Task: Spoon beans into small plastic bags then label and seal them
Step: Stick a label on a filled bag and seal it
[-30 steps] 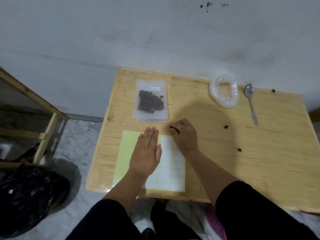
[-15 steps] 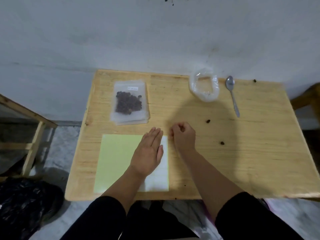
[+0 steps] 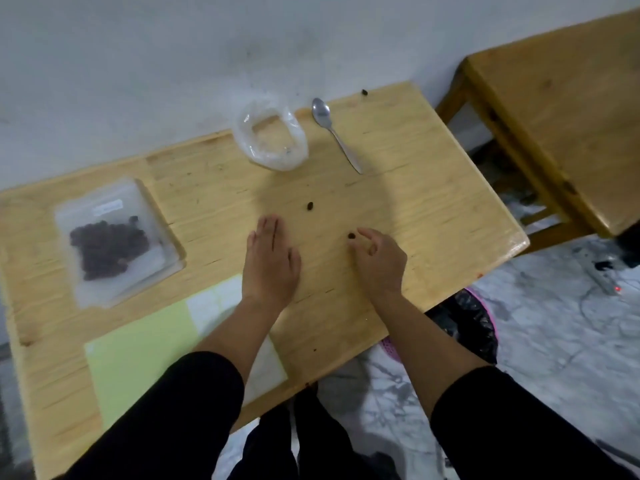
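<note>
The left hand (image 3: pixel 269 263) lies flat on the pale wooden desk (image 3: pixel 433 209) near its middle, fingers straight and together, palm down, holding nothing. The right hand (image 3: pixel 379 261) hovers just beside it toward the right edge, its fingers loosely curled with the thumb and forefinger drawn close; a small dark loose bean (image 3: pixel 351 235) lies at its fingertips, and whether the hand touches or pinches it cannot be told. A second dark stray bean (image 3: pixel 309 205) sits on the bare wood a little farther in, and a third dark bean (image 3: pixel 364 92) lies by the far right corner.

Toward the left edge rests a small clear plastic zip bag filled with dark beans (image 3: pixel 114 237), bearing a white label (image 3: pixel 108 206) near its top. At the near edge lies a pale yellow-green sheet of white sticker labels (image 3: pixel 145 344), partly under the left forearm. By the far edge stands an open crumpled clear plastic bag (image 3: pixel 272 140), and just beside it a metal spoon (image 3: pixel 334 133) lies flat.

The desk stands against a grey-white wall (image 3: pixel 173 64). A second wooden table (image 3: pixel 568 98) stands to the right, over a marbled grey floor (image 3: pixel 554 323).
</note>
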Demonstrator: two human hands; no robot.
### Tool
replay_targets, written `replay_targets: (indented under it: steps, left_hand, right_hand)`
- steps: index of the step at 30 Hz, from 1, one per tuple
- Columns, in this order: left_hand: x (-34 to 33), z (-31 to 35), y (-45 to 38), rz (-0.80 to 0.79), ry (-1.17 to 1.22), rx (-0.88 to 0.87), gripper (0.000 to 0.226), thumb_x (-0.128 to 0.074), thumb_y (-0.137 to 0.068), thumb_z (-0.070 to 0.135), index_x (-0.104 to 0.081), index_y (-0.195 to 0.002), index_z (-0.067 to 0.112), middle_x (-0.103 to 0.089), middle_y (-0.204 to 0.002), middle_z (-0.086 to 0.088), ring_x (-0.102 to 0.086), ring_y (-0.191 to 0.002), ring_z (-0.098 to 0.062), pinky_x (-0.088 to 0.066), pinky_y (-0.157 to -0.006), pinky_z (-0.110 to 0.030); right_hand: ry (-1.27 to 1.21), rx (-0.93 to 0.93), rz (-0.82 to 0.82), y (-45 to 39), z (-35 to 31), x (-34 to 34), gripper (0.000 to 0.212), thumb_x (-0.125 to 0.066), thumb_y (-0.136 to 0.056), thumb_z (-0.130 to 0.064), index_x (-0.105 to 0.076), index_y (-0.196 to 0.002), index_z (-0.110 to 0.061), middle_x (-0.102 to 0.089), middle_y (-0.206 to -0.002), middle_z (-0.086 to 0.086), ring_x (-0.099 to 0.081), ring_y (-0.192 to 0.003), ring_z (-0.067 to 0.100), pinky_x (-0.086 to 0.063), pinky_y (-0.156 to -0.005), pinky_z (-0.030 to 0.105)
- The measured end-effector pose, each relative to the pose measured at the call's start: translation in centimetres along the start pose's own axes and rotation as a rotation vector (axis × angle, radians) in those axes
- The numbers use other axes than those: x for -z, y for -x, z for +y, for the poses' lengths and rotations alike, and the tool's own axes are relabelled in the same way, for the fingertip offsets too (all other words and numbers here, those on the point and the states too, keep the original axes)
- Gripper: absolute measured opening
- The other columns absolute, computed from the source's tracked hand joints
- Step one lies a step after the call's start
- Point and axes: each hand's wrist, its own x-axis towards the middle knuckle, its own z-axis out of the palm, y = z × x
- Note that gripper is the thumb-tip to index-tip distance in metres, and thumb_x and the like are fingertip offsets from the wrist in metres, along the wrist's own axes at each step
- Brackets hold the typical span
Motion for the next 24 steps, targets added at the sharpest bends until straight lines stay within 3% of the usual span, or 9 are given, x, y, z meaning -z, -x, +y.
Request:
replay_targets:
  steps: [2, 6, 12, 14, 16, 20, 22, 24]
  left_hand:
    - [0.1, 0.3, 0.1, 0.011, 0.022, 0.002, 0.056, -0.035, -0.098, 0.024, -0.021, -0.145, -0.002, -0.019, -0.154, -0.014, -0.01, -0.145, -0.024, -0.003, -0.118, -0.036]
    - [0.2, 0.3, 0.2, 0.015, 0.049, 0.013, 0.058, -0.033, -0.098, 0.027, -0.017, -0.147, 0.001, -0.015, -0.156, -0.01, -0.005, -0.145, -0.021, 0.004, -0.117, -0.031]
    - [0.1, 0.3, 0.3, 0.016, 0.067, 0.017, 0.058, -0.033, -0.099, 0.028, -0.015, -0.148, 0.002, -0.014, -0.157, -0.009, -0.003, -0.146, -0.019, 0.006, -0.116, -0.029]
    - [0.1, 0.3, 0.2, 0.009, 0.071, 0.022, 0.059, -0.033, -0.099, 0.028, -0.015, -0.148, 0.002, -0.014, -0.157, -0.009, -0.002, -0.146, -0.019, 0.007, -0.116, -0.029]
    - [0.2, 0.3, 0.0, -0.004, 0.077, 0.02, 0.059, -0.033, -0.098, 0.028, -0.014, -0.148, 0.003, -0.013, -0.157, -0.009, -0.002, -0.146, -0.019, 0.006, -0.116, -0.029]
    - [0.7, 0.4, -1.4, -0.017, 0.063, -0.021, 0.058, -0.031, -0.099, 0.027, -0.013, -0.148, 0.002, -0.012, -0.157, -0.011, -0.002, -0.146, -0.021, 0.004, -0.117, -0.03]
    - [0.9, 0.4, -2.4, -0.018, 0.06, -0.023, 0.058, -0.031, -0.099, 0.027, -0.012, -0.148, 0.002, -0.012, -0.157, -0.011, -0.002, -0.146, -0.021, 0.004, -0.116, -0.031]
    - [0.9, 0.3, -3.2, -0.021, 0.05, -0.014, 0.059, -0.03, -0.099, 0.028, -0.01, -0.148, 0.002, -0.01, -0.158, -0.01, -0.001, -0.146, -0.021, 0.004, -0.117, -0.031]
  right_hand:
    - [0.04, 0.029, -0.014, -0.4, 0.3, -0.2, 0.029, -0.061, -0.088, -0.028, -0.067, -0.114, -0.016, -0.064, -0.099, 0.006, -0.058, -0.091, 0.019, -0.043, -0.089, 0.025]
    - [0.069, 0.075, 0.026, -0.6, 0.7, -0.6, 0.024, -0.062, -0.088, -0.024, -0.071, -0.107, -0.014, -0.066, -0.096, 0.01, -0.06, -0.091, 0.02, -0.031, -0.075, 0.01]
    - [0.113, 0.144, 0.04, -0.5, 0.6, -1.2, 0.02, -0.058, -0.09, -0.021, -0.069, -0.101, -0.008, -0.067, -0.094, 0.007, -0.059, -0.083, 0.017, -0.03, -0.072, 0.01]
    - [0.056, 0.062, 0.032, -0.7, -0.2, -1.2, 0.016, -0.056, -0.089, -0.021, -0.066, -0.093, -0.009, -0.061, -0.084, 0.001, -0.052, -0.073, 0.012, -0.033, -0.068, 0.016]
    - [-0.177, -0.128, 0.033, -1.0, -1.3, -1.3, 0.01, -0.055, -0.086, -0.02, -0.061, -0.084, -0.012, -0.051, -0.07, -0.005, -0.044, -0.063, 0.008, -0.036, -0.059, 0.019]
    - [-1.025, -0.477, -0.096, -1.3, -3.5, -1.3, 0.016, -0.047, -0.087, -0.011, -0.052, -0.072, -0.009, -0.048, -0.06, 0.001, -0.043, -0.053, 0.012, -0.037, -0.045, 0.022]
    - [-1.312, -0.538, -0.187, -1.3, -3.9, -1.4, 0.021, -0.039, -0.088, -0.008, -0.051, -0.072, -0.007, -0.053, -0.063, 0.007, -0.048, -0.055, 0.017, -0.039, -0.045, 0.023]
    - [-1.393, -0.54, -0.244, -1.5, -4.2, -1.6, 0.024, -0.033, -0.088, -0.008, -0.052, -0.073, -0.004, -0.054, -0.065, 0.01, -0.049, -0.056, 0.019, -0.04, -0.045, 0.023]
